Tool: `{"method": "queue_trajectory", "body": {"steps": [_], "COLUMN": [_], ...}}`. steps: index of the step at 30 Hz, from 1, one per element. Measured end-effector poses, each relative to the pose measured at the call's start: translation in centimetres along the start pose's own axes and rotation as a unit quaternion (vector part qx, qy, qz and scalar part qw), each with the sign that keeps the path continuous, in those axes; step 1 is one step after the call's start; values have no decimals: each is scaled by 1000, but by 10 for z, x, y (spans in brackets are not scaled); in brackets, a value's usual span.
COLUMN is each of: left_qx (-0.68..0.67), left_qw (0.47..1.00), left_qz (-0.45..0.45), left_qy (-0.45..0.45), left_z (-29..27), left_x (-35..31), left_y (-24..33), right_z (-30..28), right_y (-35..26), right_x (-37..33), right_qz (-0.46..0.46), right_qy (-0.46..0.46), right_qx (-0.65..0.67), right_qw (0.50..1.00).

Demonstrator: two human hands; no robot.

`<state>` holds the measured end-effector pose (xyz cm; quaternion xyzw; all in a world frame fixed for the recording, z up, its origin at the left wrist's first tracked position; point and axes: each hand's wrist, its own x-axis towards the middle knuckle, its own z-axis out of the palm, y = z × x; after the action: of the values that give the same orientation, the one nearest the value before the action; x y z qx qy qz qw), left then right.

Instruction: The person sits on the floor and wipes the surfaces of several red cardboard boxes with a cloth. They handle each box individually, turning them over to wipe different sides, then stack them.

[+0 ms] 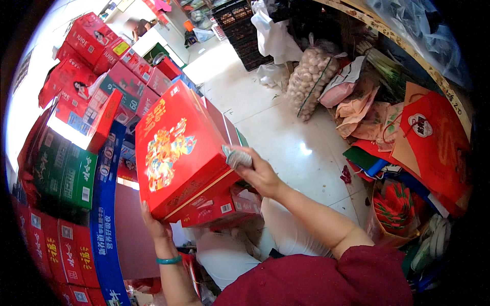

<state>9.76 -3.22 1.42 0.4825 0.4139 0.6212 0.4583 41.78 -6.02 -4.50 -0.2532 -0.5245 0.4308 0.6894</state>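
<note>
A large red gift box (199, 163) with gold lettering and a colourful printed figure is tilted in front of me. My left hand (157, 227), below a green bracelet (169, 260), grips its near left corner, with part of the fingers hidden by the box. At the opposite side, my right hand (262, 176) is closed around a bunched grey-white cloth (239, 158), which meets the box's right edge. Beneath the gift box is another red carton (210, 210), close to my knees.
Stacked red cartons (71, 76) and a green carton (64, 171) line the left, beside a blue display strip (106, 214). A net sack of garlic (311, 76) stands on the tiled floor (286, 135). Red paper bags (434, 137) crowd the right. A person (143, 28) is far back.
</note>
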Motion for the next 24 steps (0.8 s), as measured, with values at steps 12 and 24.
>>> {"method": "queue_trajectory", "body": {"steps": [12, 24], "left_qx": [12, -25], "left_qw": [999, 997], "left_qz": [30, 36], "left_qy": [-28, -70], "left_z": [4, 0], "left_x": [2, 8], "left_y": [2, 12], "right_z": [-1, 20], "right_y": [17, -18], "right_x": [21, 0], "right_qz": [95, 66], "right_qy": [21, 55], "right_qx": [65, -45], "right_qw": [993, 995]}}
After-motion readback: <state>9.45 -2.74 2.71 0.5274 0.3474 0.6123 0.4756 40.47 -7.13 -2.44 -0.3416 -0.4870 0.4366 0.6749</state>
